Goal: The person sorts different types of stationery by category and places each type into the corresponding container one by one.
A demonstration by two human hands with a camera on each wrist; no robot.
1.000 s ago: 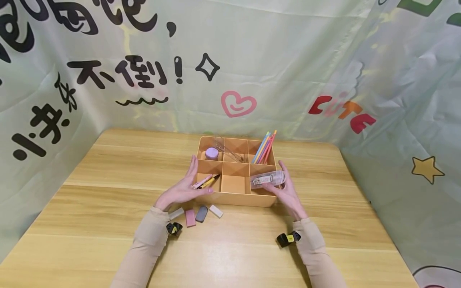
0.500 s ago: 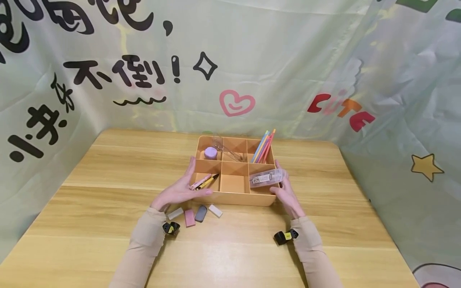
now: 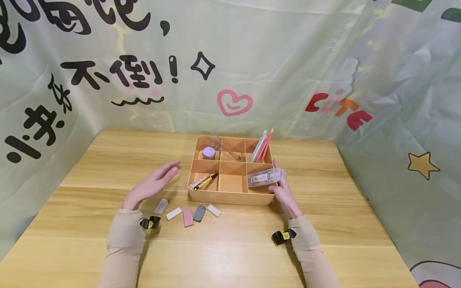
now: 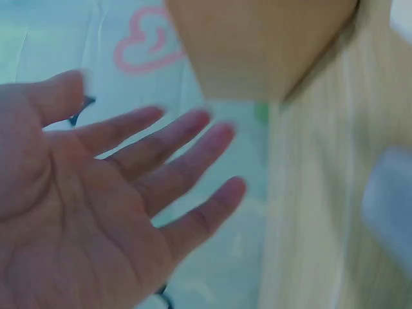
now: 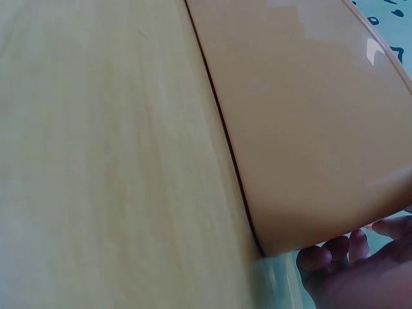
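Note:
A tan six-compartment desk organizer [image 3: 230,198] stands on the table. My left hand [image 3: 153,185] is held apart from its left side, palm facing it, with fingers extended and nothing in them; the left wrist view shows the bare palm [image 4: 84,206]. My right hand [image 3: 284,194] touches the organizer's right side near the front corner, its fingertips against the wall in the right wrist view. In the front right compartment a clear case [image 3: 264,177] leans across. Pens [image 3: 205,182] lie in the front left one; the front middle one holds nothing visible.
Several erasers lie before the organizer: a pink one [image 3: 188,218], a dark grey one [image 3: 199,213], white ones [image 3: 174,214] and a grey-white one [image 3: 161,206]. Rear compartments hold a purple-lidded jar [image 3: 209,153], clear objects [image 3: 230,153] and colored pencils [image 3: 261,147]. A printed cloth [image 3: 288,60] hangs behind.
My left hand has let go of the organizer's left side and moved left, uncovering the grey-white eraser. My right thumb has shifted off the clear case to the organizer's front right corner.

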